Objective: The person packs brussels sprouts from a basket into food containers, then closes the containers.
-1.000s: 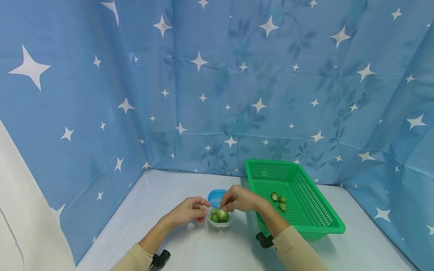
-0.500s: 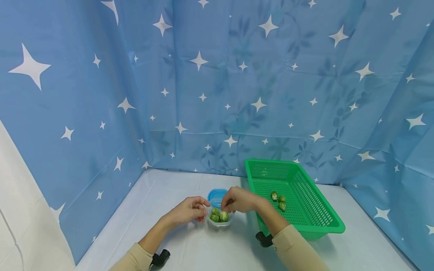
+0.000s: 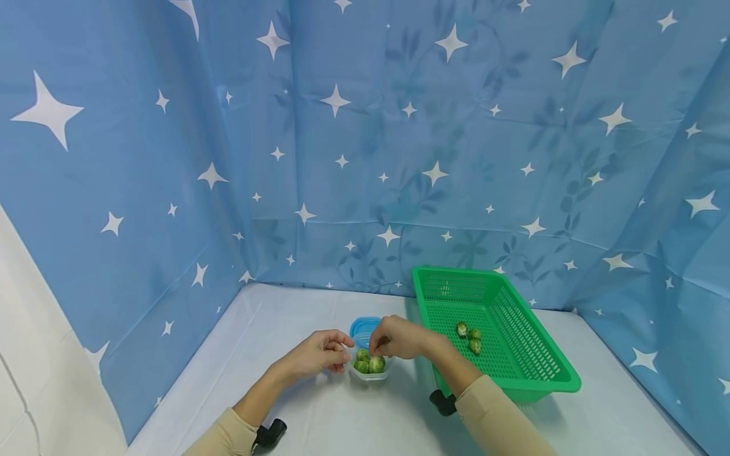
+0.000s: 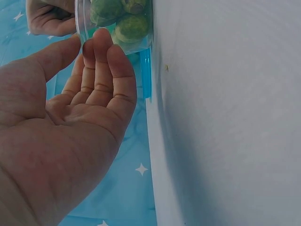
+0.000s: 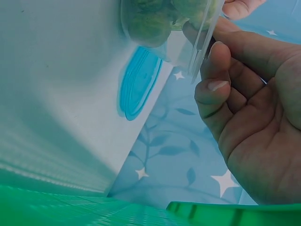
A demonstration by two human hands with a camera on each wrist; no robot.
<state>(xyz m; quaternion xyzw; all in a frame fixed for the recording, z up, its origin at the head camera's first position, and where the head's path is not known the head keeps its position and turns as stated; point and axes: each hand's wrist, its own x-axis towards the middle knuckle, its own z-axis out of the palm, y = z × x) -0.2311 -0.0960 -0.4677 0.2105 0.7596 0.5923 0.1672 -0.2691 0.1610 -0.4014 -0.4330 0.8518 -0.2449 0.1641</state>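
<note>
A small clear plastic container with several green Brussels sprouts stands on the white table. My left hand is at its left side, fingers gently bent; in the left wrist view the thumb tip and fingertips are right at the container's rim and wall. From the right, my right hand reaches over the rim, its fingertips on a Brussels sprout at the front right of the container. In the right wrist view, thumb and index finger go inside, partly hidden behind the clear wall, while the other fingers stay curled outside.
A blue lid lies flat just behind the container. To the right, a large green plastic basket holds a few more Brussels sprouts. A blue star-patterned curtain hangs behind the table.
The sprout under my right hand has gone down among the others in the container, with the right fingers still at it. My right hand has shifted slightly lower; the left has stayed put.
</note>
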